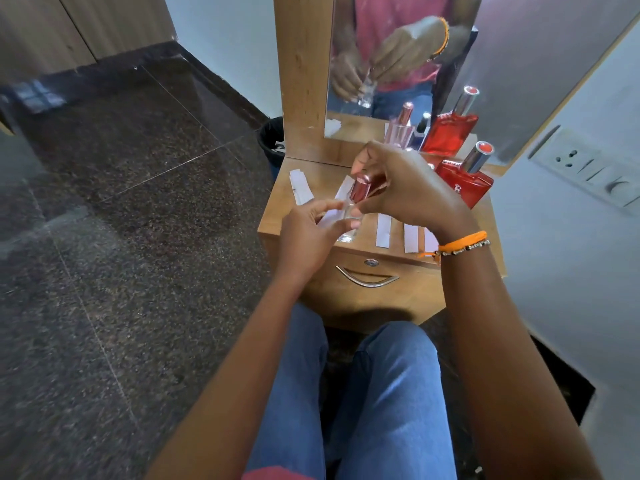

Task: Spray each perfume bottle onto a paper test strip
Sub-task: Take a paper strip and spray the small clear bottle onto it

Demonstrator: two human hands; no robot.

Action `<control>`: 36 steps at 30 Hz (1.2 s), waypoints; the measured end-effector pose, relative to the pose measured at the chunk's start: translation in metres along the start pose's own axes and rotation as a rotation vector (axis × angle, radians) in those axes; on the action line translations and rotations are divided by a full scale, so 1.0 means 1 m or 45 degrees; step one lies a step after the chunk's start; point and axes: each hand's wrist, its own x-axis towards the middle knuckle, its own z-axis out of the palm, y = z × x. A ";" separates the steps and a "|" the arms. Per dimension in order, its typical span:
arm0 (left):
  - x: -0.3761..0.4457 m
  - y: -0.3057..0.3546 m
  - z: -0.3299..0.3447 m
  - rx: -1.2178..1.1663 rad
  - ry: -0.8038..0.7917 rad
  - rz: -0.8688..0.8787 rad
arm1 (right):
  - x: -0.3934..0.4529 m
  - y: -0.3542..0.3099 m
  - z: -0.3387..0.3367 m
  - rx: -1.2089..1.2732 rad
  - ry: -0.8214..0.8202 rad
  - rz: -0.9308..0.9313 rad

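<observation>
The left hand (308,233) grips one clear bottle (351,220); the right hand (405,188) pinches its rose cap (360,188). One red bottle (464,183) stands behind. Five paper strips (383,230) lie on the table (460,230).

Beyond the hands a mirror (388,57) stands in a wooden frame (304,74) at the back of the small wooden counter (273,216). Just below the hands, the drawer front (408,289) carries a curved metal handle (367,280) and a round lock (371,262). Left of the hands a dark bin (272,140) sits on the speckled dark floor (121,202). Far right, a switch panel (588,168) is on the wall.
</observation>
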 end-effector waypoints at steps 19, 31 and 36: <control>-0.021 0.016 0.022 -0.001 0.056 -0.078 | -0.047 0.031 0.050 1.299 0.612 0.108; -0.025 0.022 0.032 0.036 0.051 0.065 | -0.049 0.048 0.063 1.380 0.543 0.166; -0.022 0.021 0.026 -0.112 0.012 -0.005 | -0.056 0.057 0.060 1.447 0.501 0.220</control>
